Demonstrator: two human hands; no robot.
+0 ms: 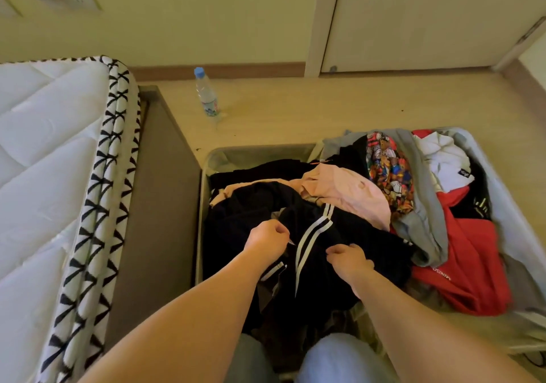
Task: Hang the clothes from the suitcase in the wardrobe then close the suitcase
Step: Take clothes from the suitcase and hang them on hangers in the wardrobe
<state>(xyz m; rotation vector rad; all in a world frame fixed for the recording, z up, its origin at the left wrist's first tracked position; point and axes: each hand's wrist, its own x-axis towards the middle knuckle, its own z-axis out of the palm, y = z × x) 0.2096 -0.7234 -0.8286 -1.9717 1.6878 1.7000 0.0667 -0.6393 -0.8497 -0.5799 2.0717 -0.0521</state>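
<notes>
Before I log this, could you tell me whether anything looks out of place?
The clothes lie in a crumpled, unfolded heap across the open suitcase, and a water bottle stands alone on the floor.

I see a pale floor carrying an open suitcase laid flat, both halves heaped with clothes, a bottle standing upright beyond its left half, and a bed just beside its left wall.
</notes>
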